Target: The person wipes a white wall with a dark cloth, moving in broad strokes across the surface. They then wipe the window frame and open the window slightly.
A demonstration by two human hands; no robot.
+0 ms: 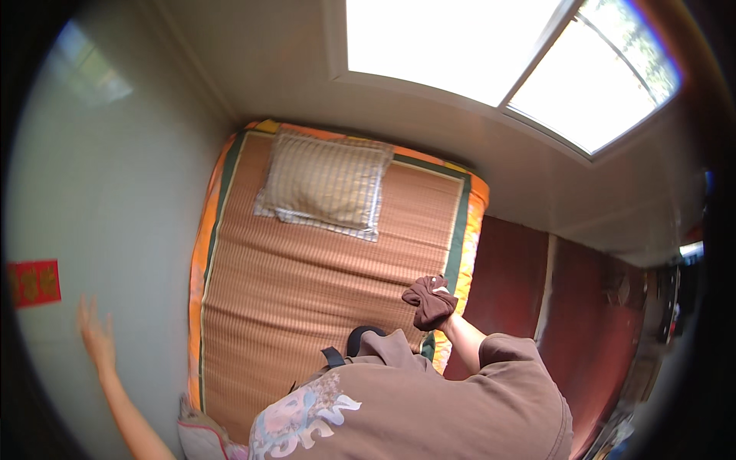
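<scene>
My left hand (96,339) is raised at the left with its fingers apart and nothing in it. It is close to the pale wall (138,241); whether it touches cannot be told. A bunched brown cloth (432,305) covers most of my right hand (444,326), which appears to grip it above the right edge of the bed. Below lies a woven sleeping mat (322,276) with a green border, wrinkled across its middle. A checked pillow (325,178) rests on a checked cloth at the head end of the mat.
Orange patterned bedding (476,230) shows around the mat's edges. Past the bed's right side is a dark red floor (509,270). A bright window (448,46) is set above the bed. A grey item with red piping (201,440) lies at the lower left.
</scene>
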